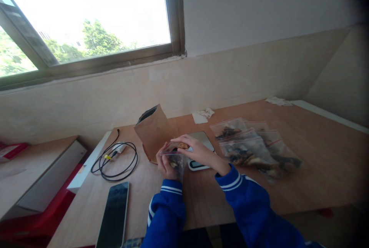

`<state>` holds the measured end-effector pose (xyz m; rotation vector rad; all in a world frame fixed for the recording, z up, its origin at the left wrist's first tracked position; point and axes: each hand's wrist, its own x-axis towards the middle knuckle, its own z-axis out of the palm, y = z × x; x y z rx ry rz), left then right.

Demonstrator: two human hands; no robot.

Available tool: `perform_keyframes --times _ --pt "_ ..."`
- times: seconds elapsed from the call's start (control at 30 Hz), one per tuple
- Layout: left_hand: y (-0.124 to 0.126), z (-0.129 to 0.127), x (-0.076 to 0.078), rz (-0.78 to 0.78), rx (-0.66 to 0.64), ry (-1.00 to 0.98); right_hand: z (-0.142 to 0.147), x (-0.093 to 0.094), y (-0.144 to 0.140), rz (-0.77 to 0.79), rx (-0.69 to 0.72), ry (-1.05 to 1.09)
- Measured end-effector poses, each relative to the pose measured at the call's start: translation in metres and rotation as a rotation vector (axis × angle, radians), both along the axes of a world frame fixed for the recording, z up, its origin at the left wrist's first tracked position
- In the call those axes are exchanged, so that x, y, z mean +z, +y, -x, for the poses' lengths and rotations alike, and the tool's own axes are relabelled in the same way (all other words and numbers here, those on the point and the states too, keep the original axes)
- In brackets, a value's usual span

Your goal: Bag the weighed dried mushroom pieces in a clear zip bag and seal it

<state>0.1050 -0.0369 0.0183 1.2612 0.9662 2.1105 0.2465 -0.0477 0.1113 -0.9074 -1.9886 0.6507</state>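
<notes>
**What the desk holds, counted**

Two hands are at work, the left hand (165,164) and the right hand (196,151), and between them one small clear bag (175,159). One brown paper pouch (153,132) stands toward the far edge of the table (317,152), with one scale (200,152) beside it. Toward the right edge lies one pile of filled clear bags (255,150); at least three, the exact number unclear. One phone (113,214) lies at the near left corner, one coiled black cable (115,159) beyond it. Two crumpled tissues (206,113) sit along the far edge.
</notes>
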Motion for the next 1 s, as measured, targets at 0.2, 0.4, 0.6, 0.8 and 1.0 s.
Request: perform_keyframes --times 0.2,0.4,0.6,0.8,1.0 --pt "0.001 -0.001 -0.003 0.003 -0.058 -0.033 0.004 -0.009 0.004 0.062 -0.030 0.030" --pt "0.000 0.000 -0.005 -0.029 -0.105 -0.044 0.018 -0.007 0.007 0.007 0.001 0.131" --pt "-0.002 0.000 -0.001 -0.025 -0.021 0.031 0.008 -0.019 -0.007 -0.030 -0.157 0.181" --pt "-0.006 0.000 0.001 -0.117 0.002 0.102 0.009 -0.067 -0.041 0.074 -0.558 0.322" --pt "-0.020 0.002 -0.008 -0.255 -0.047 0.384 0.041 -0.094 -0.063 0.313 -0.489 0.525"
